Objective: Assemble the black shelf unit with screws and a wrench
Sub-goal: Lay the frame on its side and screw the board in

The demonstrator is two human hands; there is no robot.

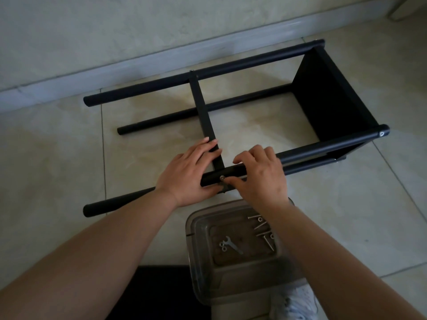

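Note:
The black shelf unit [249, 98] lies on its side on the tiled floor, four round poles running left from a black panel [332, 98] at the right. A flat black crossbar [203, 112] spans the upper poles. My left hand [187, 174] grips the near pole [106, 205] at the joint, fingers over the crossbar's end. My right hand [261, 176] rests on the same pole, thumb and forefinger pinching a silver screw [222, 178] set in it. A small wrench [232, 244] lies in the clear plastic box [196, 250] below.
The clear box also holds several loose screws [263, 227] and washers [223, 247]. A wall with a skirting board runs behind the unit. A dark mat [161, 294] lies at the bottom, a white shoe [298, 301] beside it.

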